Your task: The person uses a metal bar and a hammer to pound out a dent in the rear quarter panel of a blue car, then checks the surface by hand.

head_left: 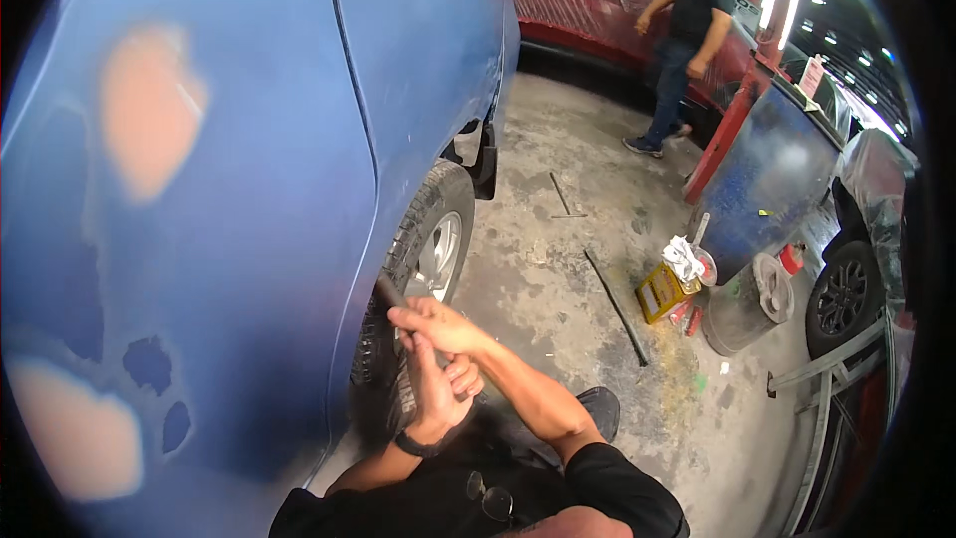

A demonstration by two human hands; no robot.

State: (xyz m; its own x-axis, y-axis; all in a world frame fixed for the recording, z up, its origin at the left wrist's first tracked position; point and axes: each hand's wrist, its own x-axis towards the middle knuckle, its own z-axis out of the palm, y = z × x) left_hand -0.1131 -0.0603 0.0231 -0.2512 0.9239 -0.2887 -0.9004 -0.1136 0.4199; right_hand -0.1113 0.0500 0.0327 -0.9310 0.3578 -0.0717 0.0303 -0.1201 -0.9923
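A blue vehicle body panel (259,199) fills the left, with dull sanded-looking patches and darker blue spots low on it. In front of its tyre (400,239), my right hand (443,327) is closed around a short dark brown bar (389,291), whose upper end sticks out toward the panel. Just below, my left hand (438,389) has its thumb up and fingers curled, close against the right hand. Whether it also grips the bar's lower end is hidden. A dark band circles my left wrist.
A long black strip (617,309) and a thin T-shaped bar (564,197) lie on the concrete floor. Right stand a yellow can (665,295) with white rags and a grey bin (742,314). Another person (687,35) stands by a plastic-covered red vehicle (588,5).
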